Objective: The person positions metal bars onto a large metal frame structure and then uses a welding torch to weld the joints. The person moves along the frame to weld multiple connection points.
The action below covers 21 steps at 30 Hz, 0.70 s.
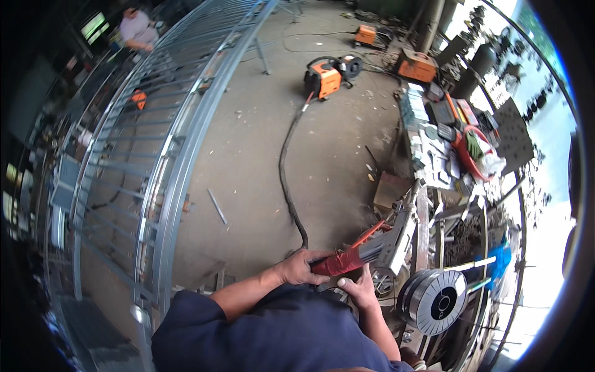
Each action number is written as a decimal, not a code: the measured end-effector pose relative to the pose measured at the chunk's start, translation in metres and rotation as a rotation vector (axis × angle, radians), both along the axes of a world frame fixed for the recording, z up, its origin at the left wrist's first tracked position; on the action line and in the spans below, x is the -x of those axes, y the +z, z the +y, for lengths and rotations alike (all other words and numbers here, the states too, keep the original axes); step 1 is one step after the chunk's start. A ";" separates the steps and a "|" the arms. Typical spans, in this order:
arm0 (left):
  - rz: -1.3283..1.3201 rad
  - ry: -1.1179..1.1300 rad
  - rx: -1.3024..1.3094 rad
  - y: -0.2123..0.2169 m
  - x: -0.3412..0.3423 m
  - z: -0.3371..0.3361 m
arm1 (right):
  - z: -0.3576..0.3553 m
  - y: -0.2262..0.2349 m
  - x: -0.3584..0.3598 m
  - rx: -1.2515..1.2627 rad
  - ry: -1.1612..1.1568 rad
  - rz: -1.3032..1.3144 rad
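Observation:
My left hand grips the red handle of a welding tool, whose thick black cable runs up across the concrete floor to an orange welding machine. My right hand rests just under the tool's front end, fingers curled against it. The tool's tip points at grey metal pieces on the edge of a cluttered workbench. A spool of welding wire sits right of my right hand.
A long grey metal gate frame lies on stands at the left. The workbench at the right holds scrap, tools and a red hose coil. More orange machines stand at the back. Another person stands far upper left.

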State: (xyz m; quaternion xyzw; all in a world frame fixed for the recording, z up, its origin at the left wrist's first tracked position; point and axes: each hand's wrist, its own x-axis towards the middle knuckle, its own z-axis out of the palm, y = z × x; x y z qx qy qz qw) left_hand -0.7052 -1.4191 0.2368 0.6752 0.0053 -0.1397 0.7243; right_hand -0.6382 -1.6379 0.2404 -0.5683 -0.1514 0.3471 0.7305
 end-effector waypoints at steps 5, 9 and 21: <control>-0.183 0.236 -0.335 -0.010 0.070 0.046 | 0.114 0.044 0.037 0.070 -0.030 0.023; -0.102 0.485 -0.413 0.004 0.117 0.081 | 0.185 0.043 0.072 0.147 0.013 -0.127; -0.448 1.237 0.468 0.006 0.196 0.204 | 0.374 0.101 0.175 0.088 0.341 -0.997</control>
